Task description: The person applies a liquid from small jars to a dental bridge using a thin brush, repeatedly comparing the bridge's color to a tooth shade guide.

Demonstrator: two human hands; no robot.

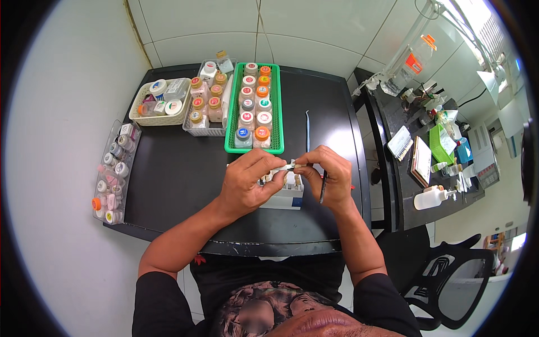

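A: ok so what's this person wearing?

B: Black tee (275,291), with short sleeves (387,303) stopping around the elbows. There's a big print (283,299) on the front, dusty pink-brown and black, pretty busy, one patch blurred out.

A: anything else?

B: More black cloth (241,272) lower down, shirt or pants, can't tell. Spiky red shape (199,259) by its left edge. Hands (250,180) are bare.

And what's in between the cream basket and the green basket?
A clear bin of small bottles stands between them, as the head view shows.
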